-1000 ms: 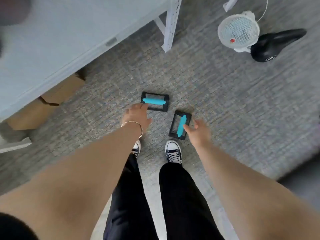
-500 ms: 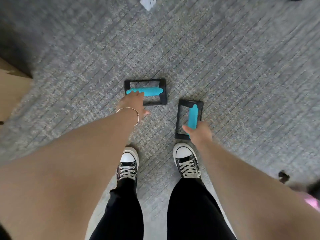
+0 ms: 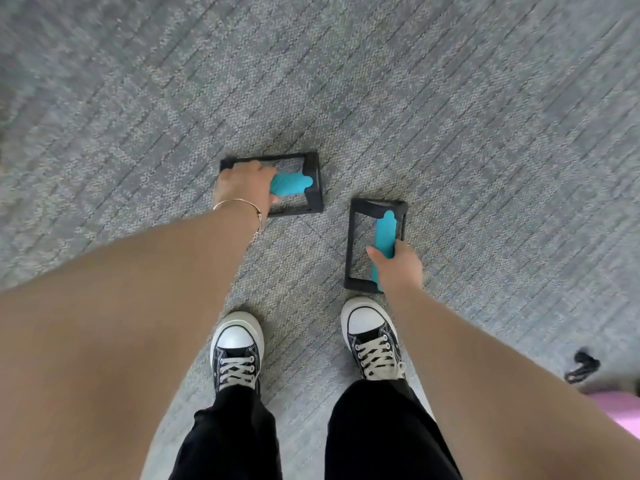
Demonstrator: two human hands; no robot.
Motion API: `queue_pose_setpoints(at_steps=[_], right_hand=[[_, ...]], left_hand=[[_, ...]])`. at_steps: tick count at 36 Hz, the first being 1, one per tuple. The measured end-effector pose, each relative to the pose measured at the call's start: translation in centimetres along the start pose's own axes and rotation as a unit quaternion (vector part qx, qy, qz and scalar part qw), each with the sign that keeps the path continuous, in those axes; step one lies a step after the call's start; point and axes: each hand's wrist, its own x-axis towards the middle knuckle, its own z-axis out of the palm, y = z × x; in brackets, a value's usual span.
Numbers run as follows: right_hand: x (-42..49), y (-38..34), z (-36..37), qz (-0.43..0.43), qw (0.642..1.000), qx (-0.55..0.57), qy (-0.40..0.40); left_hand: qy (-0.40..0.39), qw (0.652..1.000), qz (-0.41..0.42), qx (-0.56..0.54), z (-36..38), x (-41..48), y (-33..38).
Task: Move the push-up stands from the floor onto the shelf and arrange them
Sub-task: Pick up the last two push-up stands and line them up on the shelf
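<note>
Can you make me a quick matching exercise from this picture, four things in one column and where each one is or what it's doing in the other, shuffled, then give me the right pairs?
Column one:
1. left hand
2. right hand
3. bracelet
4. pink object

Column two:
A. at the picture's right edge
B. closed on the turquoise bar of the left push-up stand
C. around the left wrist
D. closed on the turquoise bar of the right push-up stand

Pairs: 1-B, 2-D, 3-C, 4-A
</note>
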Motion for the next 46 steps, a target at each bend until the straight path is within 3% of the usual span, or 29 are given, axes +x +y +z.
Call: queue_pose_setpoints(at_steps=[6, 13, 24, 28, 34, 46], right_hand=[[-0.4, -0.7, -0.9, -0.001, 1.0, 0.012, -0.016], [-4.8, -3.7, -4.4, -0.007, 0.999, 0.02, -0.024], [-20.1, -10.4, -17.8, -0.063, 0.996, 0.049, -0.049], [-27.1, -14.1, -24.6, -0.117, 0.991, 0.039, -0.048], [-37.2, -20.2, -35.3, -0.204, 0.974, 0.084, -0.059], [-54.1, -31.6, -48.8, -0.39, 0.901, 0.142, -0.123]], left_hand=[[-0.048, 0.998, -0.024, -0.044, -0.7, -0.5, 0.2], [-0.065, 0.964, -0.149, -0.208, -3.1, -6.2, 0.7], [-0.037, 0.916, -0.22, -0.334, -18.9, -20.8, 2.4], [0.011, 0.891, -0.257, -0.375, -27.4, -27.6, 2.7], [0.104, 0.823, -0.306, -0.467, -40.5, -37.3, 3.0], [0.298, 0.706, -0.29, -0.572, -58.9, -52.8, 2.5]])
